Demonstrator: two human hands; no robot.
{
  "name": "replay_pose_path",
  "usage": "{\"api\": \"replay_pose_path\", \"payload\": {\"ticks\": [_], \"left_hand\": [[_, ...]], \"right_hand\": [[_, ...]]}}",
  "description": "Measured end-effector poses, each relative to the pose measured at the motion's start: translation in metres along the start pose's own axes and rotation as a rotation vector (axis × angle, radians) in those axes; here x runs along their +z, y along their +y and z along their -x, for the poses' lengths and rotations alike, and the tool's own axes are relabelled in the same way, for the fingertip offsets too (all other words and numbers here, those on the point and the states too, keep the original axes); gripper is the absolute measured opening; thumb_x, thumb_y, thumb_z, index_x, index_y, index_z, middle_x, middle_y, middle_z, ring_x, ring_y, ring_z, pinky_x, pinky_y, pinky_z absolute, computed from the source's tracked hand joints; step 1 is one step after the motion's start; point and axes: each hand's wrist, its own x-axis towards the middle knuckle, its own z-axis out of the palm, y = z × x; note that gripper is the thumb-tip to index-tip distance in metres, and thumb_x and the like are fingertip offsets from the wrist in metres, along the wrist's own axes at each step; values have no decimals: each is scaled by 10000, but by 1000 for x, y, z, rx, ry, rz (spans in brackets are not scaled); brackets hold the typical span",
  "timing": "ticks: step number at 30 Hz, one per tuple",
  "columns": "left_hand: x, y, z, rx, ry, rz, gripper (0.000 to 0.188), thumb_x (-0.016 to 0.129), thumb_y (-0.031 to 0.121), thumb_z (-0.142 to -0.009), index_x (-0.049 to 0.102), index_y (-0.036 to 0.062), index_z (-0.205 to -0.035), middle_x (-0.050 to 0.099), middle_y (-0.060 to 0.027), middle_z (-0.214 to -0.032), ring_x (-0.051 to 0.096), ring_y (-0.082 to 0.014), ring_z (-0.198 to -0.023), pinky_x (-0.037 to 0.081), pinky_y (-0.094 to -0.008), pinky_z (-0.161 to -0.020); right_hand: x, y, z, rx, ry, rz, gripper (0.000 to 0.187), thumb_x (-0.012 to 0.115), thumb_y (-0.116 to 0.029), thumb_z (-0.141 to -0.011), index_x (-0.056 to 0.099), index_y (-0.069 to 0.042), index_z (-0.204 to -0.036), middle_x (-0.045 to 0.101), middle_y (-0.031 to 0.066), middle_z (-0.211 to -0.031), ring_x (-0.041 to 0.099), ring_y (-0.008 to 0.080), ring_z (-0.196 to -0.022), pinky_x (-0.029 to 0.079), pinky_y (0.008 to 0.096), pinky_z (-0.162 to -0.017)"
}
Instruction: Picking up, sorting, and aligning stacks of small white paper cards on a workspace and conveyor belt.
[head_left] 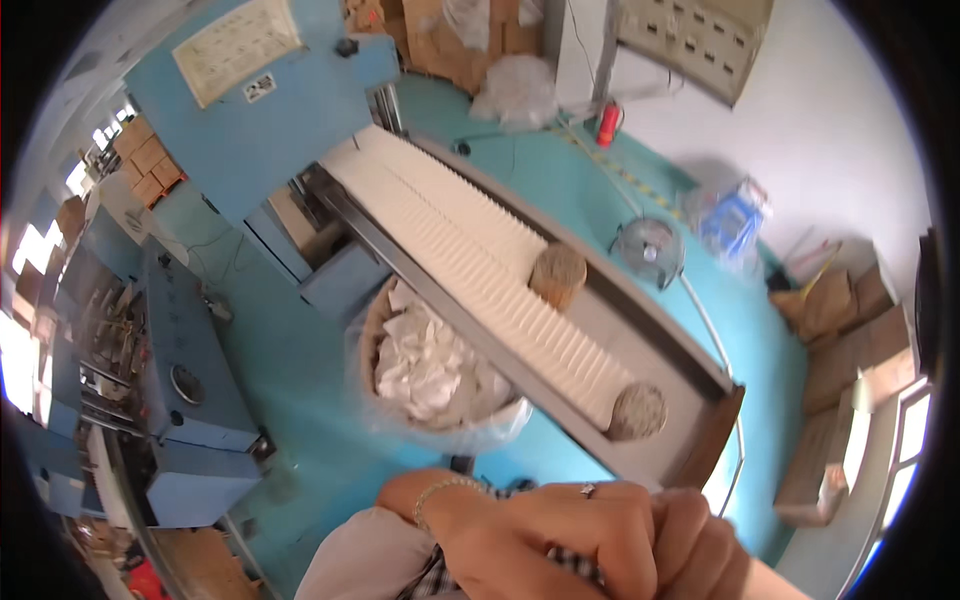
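Note:
At the lower edge, my left hand point(560, 530), with a bracelet and a ring, is closed with its fingers curled. My right hand point(700, 545) is also closed and presses against it. Whatever lies inside the fingers, if anything, is hidden. Black-and-white checked cloth shows below and between the hands. Beyond them slopes a long metal trough point(690, 450) holding a long row of thin white folded pieces point(470, 230) packed on edge. One speckled round block point(638, 411) sits at the row's near end. Another round block point(558, 272) stands beside the row. Neither hand touches the trough's contents.
A plastic-lined bin point(372, 345) of crumpled white scraps stands under the trough's left side. A blue machine point(270, 130) rises at the trough's far end, and another blue machine point(200, 350) stands left. Right of the trough are a floor fan point(648, 252), a fire extinguisher point(608, 124) and cardboard boxes point(855, 365).

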Motion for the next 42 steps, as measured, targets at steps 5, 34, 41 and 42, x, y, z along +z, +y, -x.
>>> {"api": "replay_pose_path", "payload": {"ticks": [5, 34, 41, 42], "left_hand": [[-62, 71, -17, -207, -787, -574, 153, 584, -18, -966, 612, -168, -963, 475, -116, -925, 466, -200, -740, 405, -381, -696], [-281, 307, -71, -984, 331, -2269, 211, 577, 125, -837, 678, -28, -942, 663, -63, -798, 590, -140, -683, 470, -271, -641], [-357, 292, -69, -1211, 4, -2571, 455, 656, 338, -917, 653, 13, -1235, 660, -196, -1233, 642, -257, -1111, 512, -357, -934], [-352, 266, -58, -1343, -224, -2318, 415, 665, 314, -919, 665, 38, -1229, 668, -181, -1223, 648, -257, -1095, 516, -356, -916]], "right_hand": [[-1, 5, -13, -9, -37, 219, 181, 597, -113, -957, 584, 35, -1059, 644, 139, -1012, 614, 204, -857, 484, 345, -747], [-40, 56, 75, 470, 701, 356, 280, 564, -189, -1030, 593, -34, -1261, 653, 40, -1168, 600, 112, -974, 474, 252, -838], [-52, 38, 137, 375, 847, 1142, 211, 707, -78, -889, 667, -42, -1093, 648, 100, -1166, 604, 242, -1087, 491, 331, -867], [-60, 31, 142, 256, 840, 1463, 263, 732, -43, -848, 667, -61, -1102, 634, 102, -1200, 577, 285, -1143, 471, 370, -928]]}}
